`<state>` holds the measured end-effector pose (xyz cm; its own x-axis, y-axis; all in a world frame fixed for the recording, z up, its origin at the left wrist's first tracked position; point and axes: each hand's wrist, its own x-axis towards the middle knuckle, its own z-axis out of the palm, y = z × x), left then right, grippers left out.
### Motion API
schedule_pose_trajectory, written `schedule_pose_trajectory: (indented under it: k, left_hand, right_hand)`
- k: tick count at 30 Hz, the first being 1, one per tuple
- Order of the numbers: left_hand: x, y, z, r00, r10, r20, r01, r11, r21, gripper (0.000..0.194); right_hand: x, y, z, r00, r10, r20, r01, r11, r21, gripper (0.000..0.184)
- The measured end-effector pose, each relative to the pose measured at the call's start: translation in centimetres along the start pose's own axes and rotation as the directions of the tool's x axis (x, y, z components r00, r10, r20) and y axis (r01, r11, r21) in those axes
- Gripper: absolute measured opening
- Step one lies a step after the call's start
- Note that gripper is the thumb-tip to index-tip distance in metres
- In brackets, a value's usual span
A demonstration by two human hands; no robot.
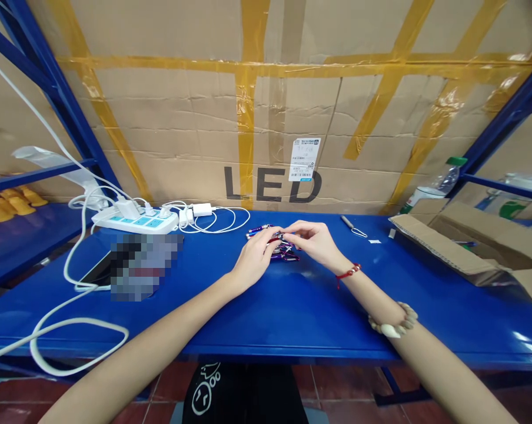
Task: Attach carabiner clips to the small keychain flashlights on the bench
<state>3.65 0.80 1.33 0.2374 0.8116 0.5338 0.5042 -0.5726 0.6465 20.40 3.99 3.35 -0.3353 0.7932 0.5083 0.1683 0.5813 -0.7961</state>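
Observation:
A small heap of shiny purple, blue and red metallic tubes (286, 257) lies on the blue table, partly covered by my hands; their exact kind is too small to tell. My left hand (256, 254) is closed at the heap's left side, with a reddish tube showing between thumb and fingers. Meeting it from the right, my right hand (313, 240) has thumb and index finger pinched together just above the heap. Whatever lies in that pinch is hidden. The fingertips of both hands nearly touch.
A white power strip (136, 220) with plugs and looped cables stands at the left, behind a blurred-out flat object (145, 268). At the right are an open cardboard box (451, 259), a bottle (438, 184) and a small looped tool (353, 227). A large carton (182, 129) walls off the back.

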Motion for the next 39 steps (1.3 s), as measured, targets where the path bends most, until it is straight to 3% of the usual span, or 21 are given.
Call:
schedule_pose_trajectory:
  k: [5,11,19,31,39]
  left_hand:
    - [0.1,-0.1,0.0,1.0,-0.005,0.009,0.004,0.999,0.043,0.026]
    - [0.1,-0.4,0.1,0.998,-0.052,0.029,0.054,0.997,-0.056,0.026]
    - [0.3,-0.2,-0.3,0.995,-0.078,0.061,0.08,0.996,-0.036,0.022]
    - [0.2,-0.1,-0.2,0.996,-0.004,0.091,0.017,0.99,-0.141,0.023]
    - [0.2,-0.3,-0.1,0.995,0.02,0.096,-0.011,0.996,-0.085,0.024]
  right_hand:
    - [0.0,0.5,0.2,0.998,0.056,-0.026,-0.056,0.998,0.012,0.032]
    - [0.0,0.4,0.1,1.0,-0.002,0.02,0.0,0.997,0.08,0.028]
    - [0.0,0.3,-0.3,0.996,0.032,0.084,-0.031,0.999,-0.008,0.032]
    - [0.1,0.1,-1.1,0.996,-0.02,0.084,0.024,0.998,-0.05,0.029]
    - [0.1,0.1,-1.4,0.996,-0.023,0.092,0.029,0.998,-0.064,0.028]
